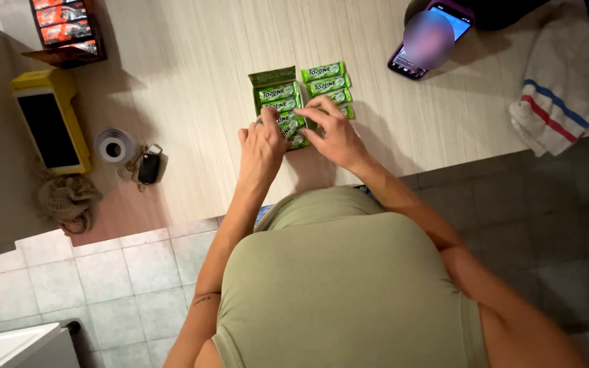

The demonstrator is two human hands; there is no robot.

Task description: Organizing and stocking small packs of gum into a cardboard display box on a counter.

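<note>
An open green display box [275,80] lies on the pale wooden counter [192,88], filled with green gum packs. A second column of green gum packs [326,80] lies just right of it. My left hand [262,144] rests at the box's near end, fingers on the lowest packs. My right hand [335,133] reaches in from the right and pinches a green pack [293,125] at the near end of the rows. Both hands hide the nearest packs.
A phone [431,41] lies at the back right, a striped towel [564,82] beyond it. At the left are a yellow-cased device [52,123], a tape roll [113,146], a key fob [148,166] and a string bundle [68,201]. Tiled floor lies below.
</note>
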